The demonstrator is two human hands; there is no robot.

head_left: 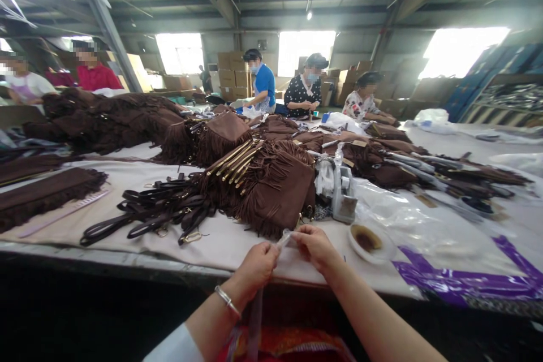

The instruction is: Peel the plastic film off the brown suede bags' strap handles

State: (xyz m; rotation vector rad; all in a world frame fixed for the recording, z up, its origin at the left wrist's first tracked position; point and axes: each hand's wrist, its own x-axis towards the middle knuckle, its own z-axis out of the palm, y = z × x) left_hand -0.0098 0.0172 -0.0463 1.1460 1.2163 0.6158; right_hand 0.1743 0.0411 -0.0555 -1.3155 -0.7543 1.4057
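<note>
At the table's front edge my left hand [259, 264] and my right hand [314, 246] are close together, fingers pinched. Between them is a clear plastic strip [285, 237]; both hands grip it, and a translucent length hangs below my left hand. Just beyond the hands lies a brown fringed bag [282, 189], beside several gold-edged pieces [237, 164]. Dark straps with metal clasps [156, 209] lie to the left. A white dish with brown liquid [367, 239] stands to the right of my right hand.
Purple tape [458, 283] and clear plastic sheeting [407, 215] cover the right front. A purple ruler [68, 215] and a brown fringed piece [51, 195] lie at left. Piles of brown bags [106, 119] fill the back. Several people stand or sit beyond the table.
</note>
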